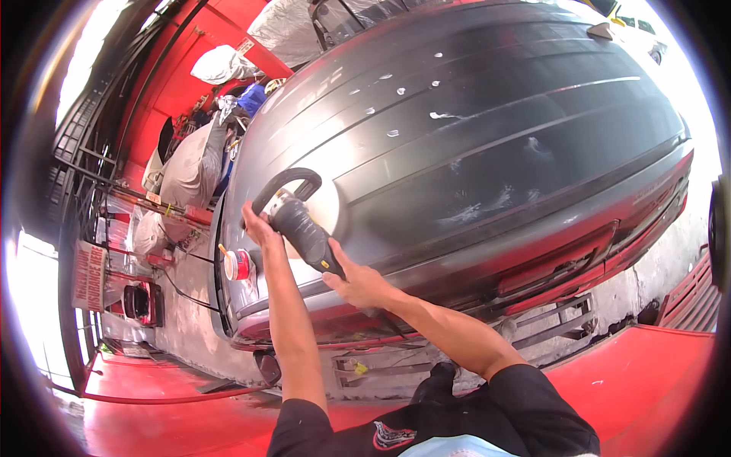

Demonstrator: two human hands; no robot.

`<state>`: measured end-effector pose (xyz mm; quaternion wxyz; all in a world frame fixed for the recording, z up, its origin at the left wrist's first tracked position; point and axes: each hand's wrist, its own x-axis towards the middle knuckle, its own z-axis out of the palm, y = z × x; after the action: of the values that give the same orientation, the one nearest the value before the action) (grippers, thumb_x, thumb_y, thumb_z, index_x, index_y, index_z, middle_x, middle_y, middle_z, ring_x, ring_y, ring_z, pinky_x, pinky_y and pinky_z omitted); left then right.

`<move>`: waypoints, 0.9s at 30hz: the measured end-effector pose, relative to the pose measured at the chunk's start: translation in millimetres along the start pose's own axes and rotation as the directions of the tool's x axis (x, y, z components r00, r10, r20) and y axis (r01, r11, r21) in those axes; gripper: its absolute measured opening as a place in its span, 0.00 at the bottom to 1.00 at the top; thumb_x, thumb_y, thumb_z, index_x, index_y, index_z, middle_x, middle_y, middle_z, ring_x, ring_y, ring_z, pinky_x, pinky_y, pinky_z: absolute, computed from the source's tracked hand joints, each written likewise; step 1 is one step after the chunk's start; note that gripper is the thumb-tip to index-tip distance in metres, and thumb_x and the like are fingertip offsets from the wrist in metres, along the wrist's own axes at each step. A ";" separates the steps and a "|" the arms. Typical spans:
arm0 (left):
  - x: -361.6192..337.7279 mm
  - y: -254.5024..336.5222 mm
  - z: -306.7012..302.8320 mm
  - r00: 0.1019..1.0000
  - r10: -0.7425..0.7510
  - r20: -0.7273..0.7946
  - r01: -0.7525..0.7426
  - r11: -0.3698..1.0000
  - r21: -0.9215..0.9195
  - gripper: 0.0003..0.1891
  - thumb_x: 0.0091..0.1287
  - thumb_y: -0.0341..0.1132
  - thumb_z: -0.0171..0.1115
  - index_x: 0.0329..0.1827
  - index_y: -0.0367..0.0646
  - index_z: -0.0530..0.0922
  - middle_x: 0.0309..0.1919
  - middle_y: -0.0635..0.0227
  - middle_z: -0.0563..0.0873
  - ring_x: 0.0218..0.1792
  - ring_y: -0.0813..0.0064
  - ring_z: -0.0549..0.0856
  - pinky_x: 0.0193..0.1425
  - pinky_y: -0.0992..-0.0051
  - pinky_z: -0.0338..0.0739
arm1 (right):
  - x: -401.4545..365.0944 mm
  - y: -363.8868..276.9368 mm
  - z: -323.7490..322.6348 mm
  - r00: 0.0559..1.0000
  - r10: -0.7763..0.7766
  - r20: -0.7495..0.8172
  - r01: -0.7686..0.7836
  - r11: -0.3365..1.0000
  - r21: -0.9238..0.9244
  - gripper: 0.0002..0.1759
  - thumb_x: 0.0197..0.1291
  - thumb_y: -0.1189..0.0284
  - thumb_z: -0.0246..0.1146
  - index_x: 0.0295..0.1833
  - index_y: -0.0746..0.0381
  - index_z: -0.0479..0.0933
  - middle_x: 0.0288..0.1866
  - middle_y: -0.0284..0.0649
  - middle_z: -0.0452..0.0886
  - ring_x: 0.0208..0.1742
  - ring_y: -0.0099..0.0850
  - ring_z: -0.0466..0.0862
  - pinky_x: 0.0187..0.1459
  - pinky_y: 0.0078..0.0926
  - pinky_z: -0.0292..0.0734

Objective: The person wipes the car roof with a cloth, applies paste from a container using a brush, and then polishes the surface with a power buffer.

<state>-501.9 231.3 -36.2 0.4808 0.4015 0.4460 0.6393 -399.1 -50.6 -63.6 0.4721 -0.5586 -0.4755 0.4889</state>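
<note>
Your left hand (259,225) is clenched round the black loop handle (285,181) at the head of the polisher (304,232). Your right hand (358,283) grasps the rear of its body, fingers wrapped about the grip beside a small yellow mark. The polisher rests on the grey car panel (495,152), toward its left, near part, with the pale pad (329,199) face down and touching the paint. This two-point hold seems meant to steady the machine: the front hand bears down over the pad so it sits flat, and the rear hand guides the tail, perhaps over a trigger, though that is hidden. White dabs (438,116) dot the panel farther off and to the right, apart from the pad, apparently spread where the pad can meet them. A small red-and-white bottle (237,264) sits on the car's edge just left of your left wrist, close to hand yet out of the pad's way. Covered cars (194,164) are far left, and the red floor (647,365) lies near right.
</note>
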 end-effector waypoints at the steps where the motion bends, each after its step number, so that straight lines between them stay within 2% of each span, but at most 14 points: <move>1: -0.2 -5.5 9.3 0.999 0.054 0.008 -0.054 0.997 0.052 0.20 0.66 0.48 0.63 0.50 0.42 0.82 0.45 0.68 0.82 0.37 0.78 0.80 0.41 0.78 0.75 | -9.5 0.9 -2.9 1.000 0.000 -0.004 0.000 1.000 0.010 0.47 0.71 0.51 0.54 0.84 0.54 0.35 0.49 0.67 0.82 0.52 0.63 0.82 0.58 0.45 0.73; 2: -0.3 -12.2 18.6 0.997 0.045 0.057 -0.050 0.994 0.092 0.23 0.66 0.50 0.63 0.54 0.41 0.81 0.51 0.65 0.80 0.44 0.76 0.80 0.47 0.75 0.75 | -19.8 1.8 -8.4 0.999 0.003 -0.051 -0.002 0.999 0.036 0.47 0.71 0.51 0.53 0.84 0.54 0.35 0.51 0.67 0.81 0.53 0.62 0.82 0.59 0.44 0.72; 7: -99.5 4.5 111.0 0.983 0.003 0.185 -0.020 0.996 0.092 0.21 0.61 0.49 0.69 0.44 0.39 0.83 0.39 0.69 0.83 0.33 0.78 0.77 0.40 0.77 0.73 | -69.7 -4.0 -58.6 0.988 0.086 -0.131 -0.067 0.987 0.147 0.47 0.72 0.51 0.52 0.84 0.54 0.34 0.56 0.68 0.79 0.57 0.61 0.81 0.62 0.42 0.70; 10: -139.7 3.9 158.8 0.971 -0.041 0.235 0.017 0.995 0.102 0.20 0.59 0.49 0.71 0.40 0.40 0.83 0.36 0.71 0.82 0.31 0.80 0.76 0.38 0.78 0.71 | -88.5 4.4 -85.4 0.957 0.018 -0.290 0.023 0.990 0.139 0.46 0.72 0.51 0.52 0.84 0.53 0.33 0.49 0.67 0.82 0.51 0.65 0.83 0.56 0.49 0.74; 12: -165.6 -2.1 191.2 0.960 -0.052 0.275 0.041 0.998 0.046 0.17 0.58 0.49 0.71 0.36 0.43 0.82 0.32 0.73 0.81 0.30 0.82 0.74 0.37 0.79 0.70 | -101.6 5.8 -109.9 0.939 0.052 -0.341 -0.007 0.991 0.134 0.47 0.71 0.51 0.53 0.84 0.55 0.36 0.55 0.65 0.81 0.56 0.57 0.83 0.61 0.41 0.72; 13: -179.1 -4.6 208.9 0.960 -0.030 0.277 0.019 0.999 0.043 0.13 0.60 0.47 0.69 0.36 0.48 0.81 0.27 0.77 0.75 0.22 0.85 0.67 0.25 0.83 0.62 | -107.8 6.9 -121.2 0.934 0.054 -0.354 -0.005 0.990 0.140 0.47 0.71 0.51 0.53 0.84 0.55 0.36 0.55 0.65 0.81 0.56 0.57 0.83 0.61 0.41 0.72; 15: -208.5 -6.0 236.2 0.939 -0.076 0.336 0.062 0.997 0.054 0.13 0.60 0.47 0.70 0.36 0.49 0.81 0.28 0.77 0.75 0.23 0.85 0.67 0.25 0.83 0.62 | -119.3 10.7 -143.2 0.902 0.053 -0.429 0.008 0.990 0.139 0.47 0.71 0.52 0.54 0.84 0.55 0.38 0.54 0.64 0.81 0.55 0.54 0.83 0.59 0.39 0.73; 16: -218.0 -11.1 251.7 0.927 -0.077 0.366 0.069 0.997 0.037 0.12 0.60 0.47 0.69 0.37 0.50 0.82 0.29 0.78 0.76 0.23 0.86 0.67 0.26 0.83 0.63 | -121.8 17.5 -152.4 0.877 0.034 -0.479 0.032 0.991 0.128 0.46 0.71 0.53 0.55 0.84 0.55 0.39 0.48 0.60 0.82 0.48 0.47 0.85 0.54 0.36 0.75; 17: -227.1 -15.0 267.5 0.910 -0.095 0.403 0.079 0.995 0.055 0.12 0.61 0.47 0.69 0.38 0.50 0.82 0.30 0.78 0.76 0.23 0.86 0.67 0.26 0.83 0.63 | -126.5 20.4 -163.2 0.869 0.030 -0.493 0.039 0.991 0.130 0.46 0.71 0.53 0.55 0.84 0.55 0.39 0.48 0.60 0.82 0.48 0.47 0.85 0.54 0.36 0.75; 19: -250.8 -21.2 296.2 0.879 -0.088 0.469 0.086 0.996 0.027 0.15 0.59 0.48 0.71 0.32 0.44 0.82 0.30 0.75 0.80 0.25 0.84 0.72 0.31 0.80 0.67 | -135.4 26.3 -186.8 0.840 0.047 -0.541 0.054 0.984 0.170 0.46 0.71 0.54 0.55 0.84 0.55 0.39 0.43 0.55 0.82 0.40 0.39 0.84 0.49 0.35 0.77; 23: -289.8 -41.6 350.2 0.801 -0.104 0.589 0.098 0.994 0.043 0.13 0.64 0.47 0.66 0.39 0.47 0.86 0.35 0.74 0.83 0.31 0.81 0.76 0.37 0.76 0.71 | -155.9 34.0 -227.7 0.753 0.062 -0.655 0.018 0.993 0.115 0.45 0.71 0.56 0.56 0.84 0.56 0.41 0.41 0.51 0.82 0.35 0.34 0.82 0.44 0.33 0.77; 24: -300.5 -47.6 360.0 0.765 -0.056 0.642 0.050 0.998 0.027 0.13 0.66 0.46 0.64 0.40 0.47 0.86 0.36 0.74 0.83 0.32 0.80 0.77 0.38 0.75 0.72 | -155.1 48.9 -234.2 0.673 -0.044 -0.738 0.035 0.999 -0.028 0.45 0.71 0.56 0.56 0.84 0.57 0.42 0.47 0.54 0.81 0.42 0.37 0.83 0.50 0.31 0.76; 25: -310.1 -54.0 368.1 0.728 -0.007 0.686 0.003 1.000 0.008 0.13 0.67 0.46 0.62 0.42 0.47 0.87 0.37 0.73 0.84 0.33 0.79 0.78 0.39 0.74 0.73 | -173.8 30.3 -244.8 0.736 0.133 -0.663 -0.021 0.985 0.174 0.45 0.71 0.55 0.57 0.84 0.58 0.43 0.55 0.55 0.79 0.53 0.38 0.80 0.59 0.27 0.71; 27: -328.3 -72.2 380.4 0.612 0.267 0.745 -0.357 0.933 -0.041 0.16 0.70 0.47 0.58 0.45 0.46 0.87 0.36 0.70 0.85 0.34 0.76 0.80 0.43 0.71 0.75 | -187.7 36.2 -251.8 0.674 0.052 -0.737 0.025 0.995 0.093 0.45 0.72 0.53 0.55 0.84 0.54 0.40 0.64 0.67 0.76 0.66 0.58 0.77 0.66 0.39 0.69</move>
<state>-54.3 -8.0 -26.7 0.4778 0.7228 0.1709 0.4691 -159.2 -256.4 -62.1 0.6461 -0.6888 -0.2166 0.2473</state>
